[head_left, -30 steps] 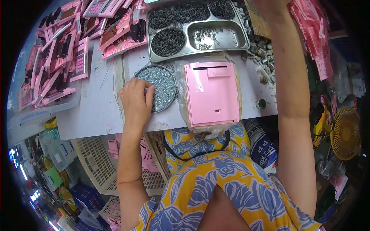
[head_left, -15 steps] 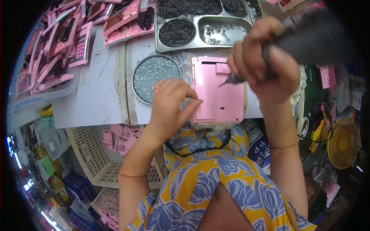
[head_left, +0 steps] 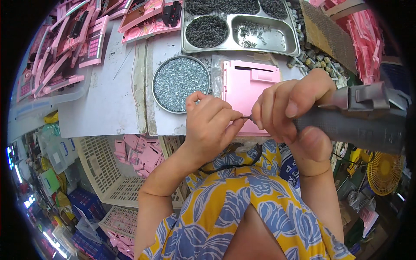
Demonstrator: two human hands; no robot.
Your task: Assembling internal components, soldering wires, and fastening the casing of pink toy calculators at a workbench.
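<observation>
My right hand [head_left: 291, 106] grips a dark grey electric screwdriver [head_left: 357, 123], held nearly level with its thin bit [head_left: 246, 117] toward the left. At the bit's tip, the thumb and forefinger of my left hand [head_left: 210, 119] are pinched together; whatever small piece lies between them is hidden. Both hands are above the lower part of a pink plastic calculator case [head_left: 241, 95], which has a slot and a raised block near its far edge. A round metal dish [head_left: 154, 93] full of small silver screws sits just left of the case.
Behind lies a steel compartment tray [head_left: 229, 34] of black screws and springs. Pink calculators [head_left: 92, 43] are heaped far left, above a clear bin [head_left: 47, 104]. A cream plastic crate [head_left: 102, 173] with pink parts stands below the table. Cardboard [head_left: 327, 32] and a yellow fan [head_left: 385, 173] are right.
The screwdriver has come down and toward me, turning level. My left hand has moved right from the case's left edge and pinched at the bit's tip. The view has shifted slightly.
</observation>
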